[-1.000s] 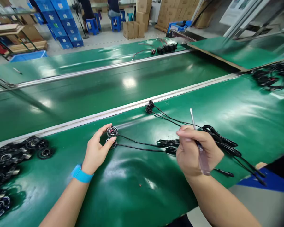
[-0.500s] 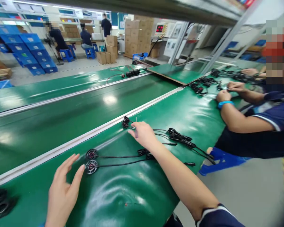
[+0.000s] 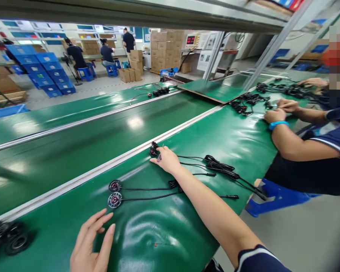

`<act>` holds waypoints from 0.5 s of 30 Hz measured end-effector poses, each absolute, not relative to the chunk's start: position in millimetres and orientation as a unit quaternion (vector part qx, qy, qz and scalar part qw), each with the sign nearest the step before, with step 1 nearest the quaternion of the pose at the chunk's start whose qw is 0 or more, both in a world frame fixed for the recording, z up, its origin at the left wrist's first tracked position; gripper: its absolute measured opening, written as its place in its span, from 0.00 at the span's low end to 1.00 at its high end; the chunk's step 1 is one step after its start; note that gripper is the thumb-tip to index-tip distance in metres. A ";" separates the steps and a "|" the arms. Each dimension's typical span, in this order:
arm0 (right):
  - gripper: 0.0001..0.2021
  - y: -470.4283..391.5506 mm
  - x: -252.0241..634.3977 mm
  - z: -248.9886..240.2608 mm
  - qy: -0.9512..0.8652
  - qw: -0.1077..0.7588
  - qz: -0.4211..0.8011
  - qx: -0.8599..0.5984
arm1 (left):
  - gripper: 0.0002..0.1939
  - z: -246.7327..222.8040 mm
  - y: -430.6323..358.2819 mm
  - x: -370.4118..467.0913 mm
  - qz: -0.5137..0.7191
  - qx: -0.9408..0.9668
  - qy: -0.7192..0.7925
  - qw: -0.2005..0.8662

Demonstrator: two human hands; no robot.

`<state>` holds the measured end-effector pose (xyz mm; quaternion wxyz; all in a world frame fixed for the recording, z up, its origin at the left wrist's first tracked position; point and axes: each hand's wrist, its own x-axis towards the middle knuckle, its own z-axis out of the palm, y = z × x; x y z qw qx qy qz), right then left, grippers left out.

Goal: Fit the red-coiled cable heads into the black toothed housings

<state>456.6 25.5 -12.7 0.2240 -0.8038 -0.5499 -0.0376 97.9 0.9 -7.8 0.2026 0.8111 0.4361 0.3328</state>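
My right hand (image 3: 167, 160) reaches forward over the green work surface, its thumb and fingers apart. Its fingertips are beside a pair of small round black parts (image 3: 153, 150) near the white rail; the hand partly covers them, and whether it touches them is unclear. Their black cables (image 3: 219, 165) run right into a bundled coil. Nearer me, two more round black parts with reddish centres, an upper one (image 3: 115, 186) and a lower one (image 3: 115, 200), lie with cables passing under my right forearm. My left hand (image 3: 92, 241) hovers below them, empty, with fingers spread.
Blurred black round parts (image 3: 13, 236) lie at the lower left. A white rail (image 3: 102, 164) separates the surface from a sunken green belt (image 3: 110, 128). At right, a co-worker's hands (image 3: 280, 109) work beside a black cable pile (image 3: 245, 102). A metal shelf beam (image 3: 130, 15) crosses overhead.
The view has shifted a little, so the parts sit slightly right and lower. My left hand has drawn back toward me from the nearer round parts. My right hand has come closer to the far pair.
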 end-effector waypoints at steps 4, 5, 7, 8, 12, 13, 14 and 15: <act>0.18 26.3 453.8 -9.8 -0.542 0.228 -0.004 -0.809 | 0.13 2.9 -6.5 100.6 0.344 0.801 0.433 0.231; 0.18 26.4 452.3 -8.9 -0.543 0.226 0.004 -0.809 | 0.13 4.5 -8.0 101.1 0.344 0.799 0.435 0.234; 0.19 25.8 448.4 -8.0 -0.552 0.223 0.016 -0.803 | 0.12 6.6 -10.5 102.4 0.343 0.793 0.440 0.242; 0.20 25.3 446.1 -8.1 -0.560 0.222 0.019 -0.798 | 0.12 7.1 -11.5 103.1 0.341 0.791 0.442 0.250; 0.24 24.0 440.2 -14.9 -0.593 0.229 0.014 -0.772 | 0.11 8.4 -14.1 105.2 0.330 0.778 0.447 0.294; 0.24 23.9 440.3 -17.3 -0.601 0.236 0.009 -0.764 | 0.11 9.0 -14.7 105.3 0.330 0.773 0.449 0.304; 0.22 23.8 440.8 -19.4 -0.607 0.246 0.004 -0.756 | 0.11 9.6 -15.5 105.4 0.331 0.767 0.451 0.314; 0.19 23.5 441.5 -20.9 -0.614 0.260 0.000 -0.746 | 0.11 10.3 -16.5 105.5 0.333 0.761 0.452 0.324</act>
